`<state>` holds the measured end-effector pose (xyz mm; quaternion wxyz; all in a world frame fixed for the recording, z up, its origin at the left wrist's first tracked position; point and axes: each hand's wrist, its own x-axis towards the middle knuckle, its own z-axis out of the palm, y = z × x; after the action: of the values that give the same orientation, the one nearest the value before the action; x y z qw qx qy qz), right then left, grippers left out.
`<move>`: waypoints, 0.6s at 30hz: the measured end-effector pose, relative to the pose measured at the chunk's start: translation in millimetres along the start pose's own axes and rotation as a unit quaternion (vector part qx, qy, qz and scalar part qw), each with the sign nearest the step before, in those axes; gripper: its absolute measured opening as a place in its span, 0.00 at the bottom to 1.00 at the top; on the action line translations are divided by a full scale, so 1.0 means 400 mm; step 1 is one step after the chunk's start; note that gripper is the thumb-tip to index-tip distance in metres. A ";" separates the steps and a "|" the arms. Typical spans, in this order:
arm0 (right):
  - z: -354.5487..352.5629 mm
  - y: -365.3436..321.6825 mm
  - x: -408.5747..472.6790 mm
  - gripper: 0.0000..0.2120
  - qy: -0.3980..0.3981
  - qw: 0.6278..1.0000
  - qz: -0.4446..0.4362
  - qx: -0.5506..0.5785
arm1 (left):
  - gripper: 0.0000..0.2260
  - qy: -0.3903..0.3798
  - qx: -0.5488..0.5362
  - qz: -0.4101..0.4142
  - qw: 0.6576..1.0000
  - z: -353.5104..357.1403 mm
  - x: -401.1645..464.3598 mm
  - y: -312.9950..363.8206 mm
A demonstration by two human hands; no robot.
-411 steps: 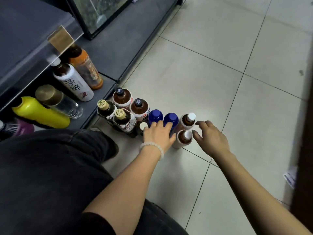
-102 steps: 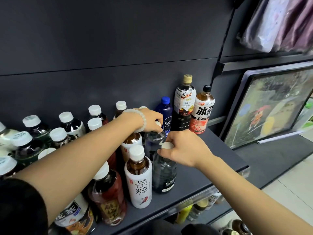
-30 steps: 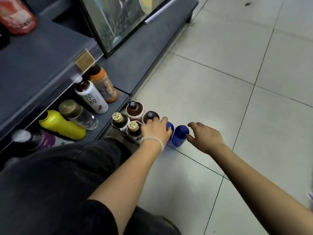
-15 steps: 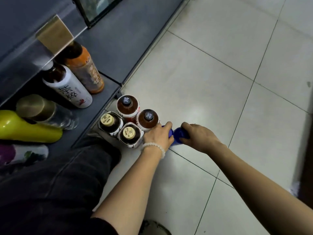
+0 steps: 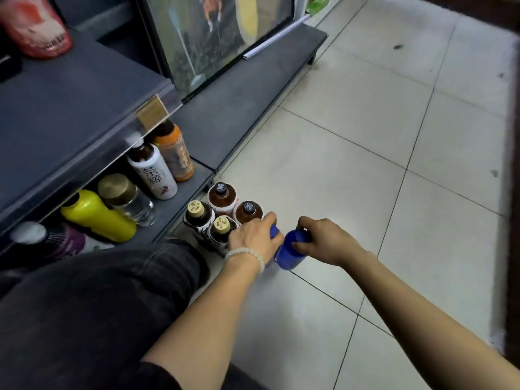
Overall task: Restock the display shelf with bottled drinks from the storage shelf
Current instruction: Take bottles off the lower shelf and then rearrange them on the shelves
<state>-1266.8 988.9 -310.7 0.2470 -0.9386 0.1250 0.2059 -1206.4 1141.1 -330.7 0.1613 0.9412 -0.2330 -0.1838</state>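
Two blue bottles stand on the tiled floor by my knee. My left hand (image 5: pixel 254 237), with a bead bracelet on the wrist, grips the top of the left blue bottle (image 5: pixel 274 231), which it mostly hides. My right hand (image 5: pixel 326 240) grips the cap of the right blue bottle (image 5: pixel 289 253), which looks tilted and raised off the tiles. Just left of them stand several tea bottles: two with black caps (image 5: pixel 222 196) and two with gold caps (image 5: pixel 198 216). The dark display shelf (image 5: pixel 70 108) runs along the upper left.
Under the display shelf, a lower shelf holds a white-label tea bottle (image 5: pixel 153 171), an orange bottle (image 5: pixel 174 153), a gold-lidded glass jar (image 5: pixel 125 197) and a yellow bottle (image 5: pixel 97 215). A red-label bottle (image 5: pixel 35 26) stands on the display shelf. A framed picture (image 5: pixel 219 32) leans behind a low platform. My dark-trousered leg (image 5: pixel 92 305) fills the lower left.
Both hands have closed on the blue bottles and begun raising them; the right bottle now tilts clear of the floor. The view has pulled back and up, showing more shelf.
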 end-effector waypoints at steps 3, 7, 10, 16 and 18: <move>-0.056 -0.045 -0.060 0.10 0.039 0.999 -0.031 0.004 | 0.09 0.042 -0.003 -0.002 0.999 -0.082 -0.049 0.030; -0.135 -0.112 -0.128 0.09 0.102 0.993 -0.065 0.019 | 0.09 0.113 0.000 -0.002 0.994 -0.224 -0.116 0.043; -0.195 -0.183 -0.161 0.10 0.148 0.983 -0.102 0.019 | 0.10 0.163 0.004 0.004 0.987 -0.351 -0.163 0.042; -0.297 -0.350 -0.194 0.11 0.223 0.956 -0.186 0.049 | 0.08 0.237 0.014 -0.008 0.971 -0.598 -0.241 0.008; -0.322 -0.416 -0.197 0.11 0.231 0.949 -0.208 0.053 | 0.06 0.243 0.021 -0.012 0.970 -0.668 -0.261 -0.021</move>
<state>-1238.8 1074.1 -104.7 0.2983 -0.9511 -0.0087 -0.0795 -1176.7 1258.6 -70.3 0.1908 0.9637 -0.1789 0.0531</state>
